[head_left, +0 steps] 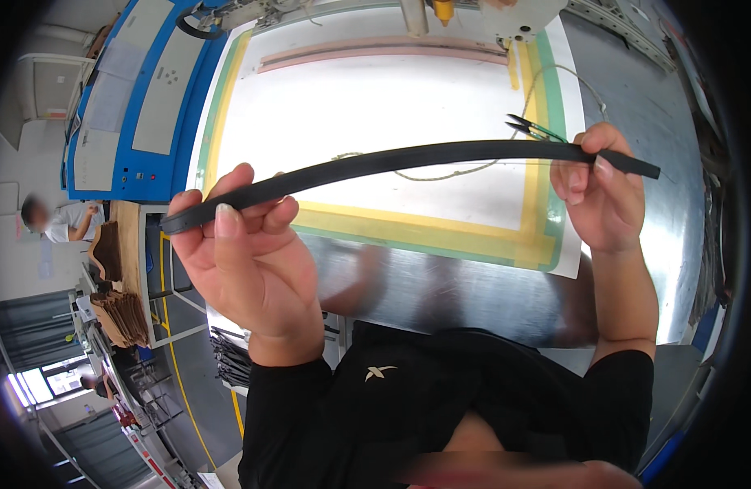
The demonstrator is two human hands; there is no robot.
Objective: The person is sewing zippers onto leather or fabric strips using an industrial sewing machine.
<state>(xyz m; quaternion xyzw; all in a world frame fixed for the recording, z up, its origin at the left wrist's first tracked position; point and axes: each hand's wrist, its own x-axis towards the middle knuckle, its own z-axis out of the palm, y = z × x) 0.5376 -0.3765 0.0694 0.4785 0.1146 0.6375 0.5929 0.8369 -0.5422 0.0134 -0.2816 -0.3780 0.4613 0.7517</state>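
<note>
A long black strip (408,159) is held up across the view in a gentle arc. My left hand (253,261) is closed on its left end, the thumb over its face and the fingers curled behind. My right hand (603,196) pinches it near the right end, whose tip pokes out past the thumb. Small thread snips (538,130) with green handles show behind the strip, near my right hand. A thin cord (441,177) lies on the white sheet (367,106), which has yellow and green tape borders.
A pink bar (384,53) lies along the sheet's back, under machine parts with a yellow nozzle (442,11). The steel table (424,285) surrounds the sheet. At left stand a blue machine (103,163) and cardboard stacks (119,314). Two other people (70,220) are farther left.
</note>
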